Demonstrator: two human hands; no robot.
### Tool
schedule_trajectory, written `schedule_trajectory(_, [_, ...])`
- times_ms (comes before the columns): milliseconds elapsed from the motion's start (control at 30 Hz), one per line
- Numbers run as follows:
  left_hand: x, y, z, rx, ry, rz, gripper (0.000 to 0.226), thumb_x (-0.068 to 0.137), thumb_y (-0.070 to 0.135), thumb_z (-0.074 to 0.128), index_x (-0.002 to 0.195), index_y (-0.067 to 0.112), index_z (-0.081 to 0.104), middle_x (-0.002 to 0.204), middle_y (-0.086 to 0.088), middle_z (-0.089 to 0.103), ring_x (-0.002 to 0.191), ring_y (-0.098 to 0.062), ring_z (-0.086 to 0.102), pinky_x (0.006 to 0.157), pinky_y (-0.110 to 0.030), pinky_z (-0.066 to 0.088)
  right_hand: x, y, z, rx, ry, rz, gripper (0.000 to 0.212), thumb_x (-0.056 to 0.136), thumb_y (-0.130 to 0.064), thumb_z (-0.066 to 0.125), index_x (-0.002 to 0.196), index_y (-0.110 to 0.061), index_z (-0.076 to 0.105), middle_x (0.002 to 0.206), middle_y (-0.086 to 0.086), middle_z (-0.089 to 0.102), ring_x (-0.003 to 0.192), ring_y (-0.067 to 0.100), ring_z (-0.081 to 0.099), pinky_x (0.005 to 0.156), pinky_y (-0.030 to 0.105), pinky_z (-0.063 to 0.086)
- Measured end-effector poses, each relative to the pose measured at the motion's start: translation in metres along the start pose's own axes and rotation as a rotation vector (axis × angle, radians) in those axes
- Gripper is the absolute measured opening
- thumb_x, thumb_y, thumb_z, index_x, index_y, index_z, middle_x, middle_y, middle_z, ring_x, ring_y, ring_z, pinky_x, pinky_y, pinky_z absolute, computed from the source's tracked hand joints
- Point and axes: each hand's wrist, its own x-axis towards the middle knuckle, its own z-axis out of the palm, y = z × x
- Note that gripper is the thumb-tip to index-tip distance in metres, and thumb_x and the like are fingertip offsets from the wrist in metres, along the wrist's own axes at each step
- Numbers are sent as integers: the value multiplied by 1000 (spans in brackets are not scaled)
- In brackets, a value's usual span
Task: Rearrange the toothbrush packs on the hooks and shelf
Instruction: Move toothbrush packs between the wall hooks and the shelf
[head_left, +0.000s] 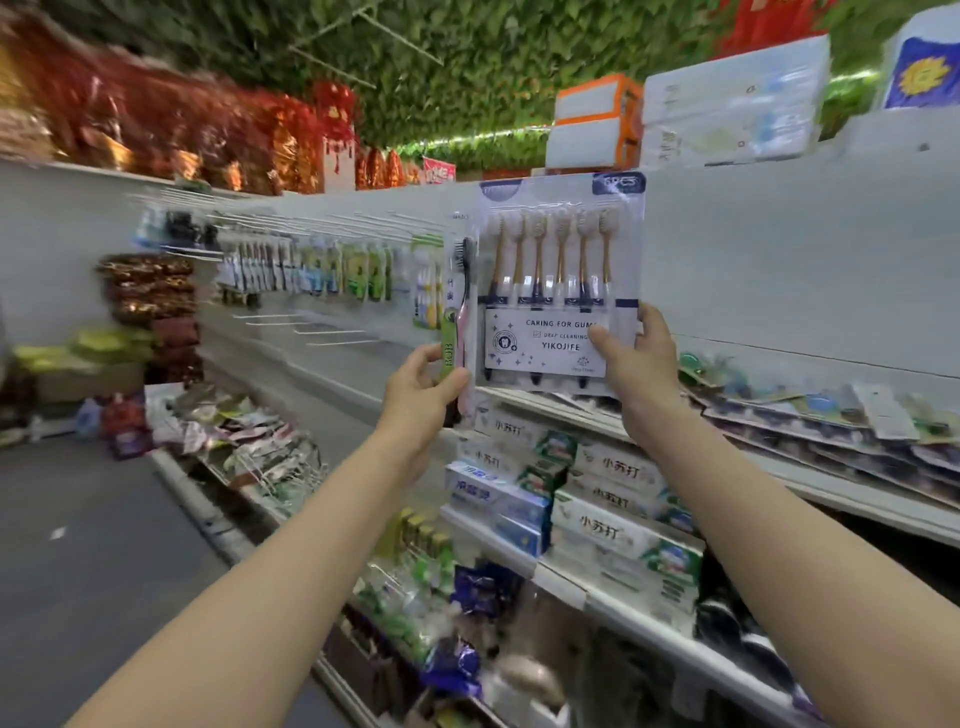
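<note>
A large clear pack of several gold-handled toothbrushes (550, 260) is held upright against the white back panel. My right hand (636, 358) pinches its lower right corner, thumb on the front label. My left hand (423, 384) grips the bottom of a narrow pack with a black and pink toothbrush (462, 306), just left of the large pack and seen edge-on. More toothbrush packs (322, 270) hang on hooks further left. Several bare hooks (332, 332) stick out below them.
Toothpaste boxes (582, 493) fill the shelves below my hands. Flat packs (831, 410) lie on the shelf to the right. Tissue packs (727, 104) stand on top of the unit. Loose bags lie in a low rack (249, 441) by the aisle floor at left.
</note>
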Motion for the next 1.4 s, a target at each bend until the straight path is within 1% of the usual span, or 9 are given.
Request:
schedule_trajectory(133, [28,-6,-70,-6,27,-2,28,96,11,64,121,23,57,87,-12,68,70,-20,62,72,-38,54,4,17,74,-14,-28,45,60,91,-19,72,142,-21,42,132,8,60,118,27,62,104,48,50])
schedule_trajectory(500, [174,-38,-203,24,65,-5,24,96,12,65,110,31,62,78,-7,70,73,-24,64,85,-49,54,82,63,256,41,-36,-21,31,90,-14,71,111,-28,52,114,5,66,104,25,68,95,48,55])
schedule_trajectory(600, [215,-44,-219,25,18,-27,24,96,11,65,114,26,63,72,-5,68,71,-26,62,88,-54,54,110,69,282,31,-3,-35,42,86,-20,75,122,-21,55,116,6,68,104,25,69,97,51,54])
schedule_trajectory(700, [255,-46,-231,1,-25,-36,27,96,10,64,120,23,60,76,-2,71,68,-18,65,81,-43,56,133,66,303,60,58,-63,37,88,-16,74,119,-22,54,116,7,68,104,26,69,97,50,55])
schedule_trajectory(833, [300,-49,-238,-20,-89,-37,32,95,12,65,125,22,57,88,-8,72,75,-19,67,84,-46,57,150,56,320,32,154,-124,27,91,-10,70,105,-27,55,105,1,67,98,22,69,92,45,58])
schedule_trajectory(967, [339,-55,-225,-39,-226,-37,38,93,14,68,128,20,56,87,-17,68,74,-27,63,84,-54,55,153,48,321,-30,272,-176,31,91,-11,69,115,-20,51,100,-1,65,94,22,69,82,39,60])
schedule_trajectory(1100, [354,-62,-202,-94,-367,-54,33,94,11,67,123,21,58,86,-17,63,69,-26,59,76,-44,51,147,39,310,-71,407,-213,32,92,-10,68,117,-18,50,100,-1,64,88,17,68,75,35,61])
schedule_trajectory(1233, [360,-68,-180,-134,-479,-71,32,95,10,65,121,24,55,99,-10,64,85,-23,60,86,-44,50,138,30,291,-139,526,-228,32,91,-11,67,117,-20,50,97,-4,63,82,12,66,66,35,60])
schedule_trajectory(1400, [363,-78,-154,-173,-529,-84,28,96,7,62,118,22,54,88,-3,68,69,-12,63,69,-30,52,133,24,269,-162,632,-251,33,88,-11,66,115,-21,53,110,7,66,91,22,68,70,40,62])
